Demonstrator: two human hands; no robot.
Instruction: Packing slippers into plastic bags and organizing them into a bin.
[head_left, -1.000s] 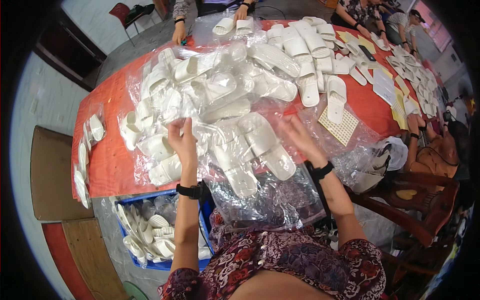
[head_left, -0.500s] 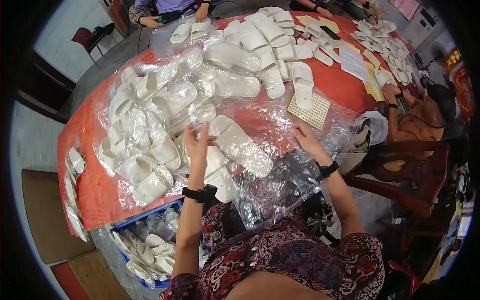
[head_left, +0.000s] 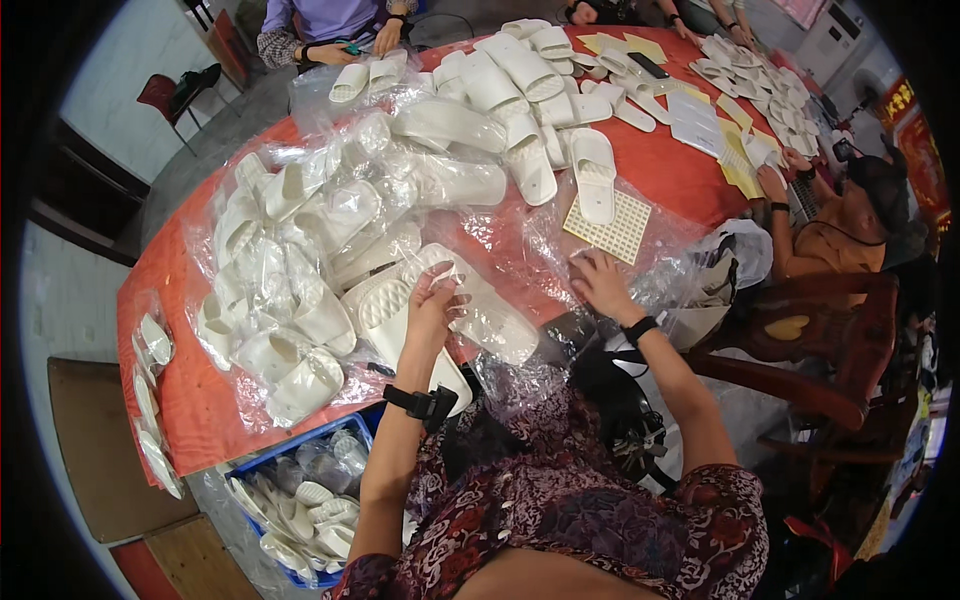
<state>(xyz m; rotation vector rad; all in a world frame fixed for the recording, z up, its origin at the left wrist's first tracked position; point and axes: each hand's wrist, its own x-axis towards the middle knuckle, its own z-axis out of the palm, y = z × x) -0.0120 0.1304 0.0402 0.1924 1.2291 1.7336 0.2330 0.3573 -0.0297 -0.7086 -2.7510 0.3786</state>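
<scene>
My left hand (head_left: 433,308) is curled at the near edge of the slipper pile, its fingers closed on clear film over a white slipper (head_left: 500,325). Beside that hand lies another white slipper (head_left: 385,303) with a quilted insole. My right hand (head_left: 603,288) has its fingers bent onto a clear plastic bag (head_left: 530,255), which spreads over the table between both hands. Just beyond my right fingers is a yellow sheet of small round stickers (head_left: 625,228). A single white slipper (head_left: 595,180) rests on the sheet's far edge.
Bagged white slippers (head_left: 290,270) heap up at the left of the red-covered table (head_left: 190,400). Loose slippers (head_left: 500,75) lie at the back. A blue crate (head_left: 265,445) of slippers stands below at left; a wooden chair (head_left: 800,335) at right. Other people sit around the table.
My left hand has moved right and down a little; my right hand has shifted slightly left. The plastic hanging over my lap has been drawn up towards the table. The quilted slipper now shows more.
</scene>
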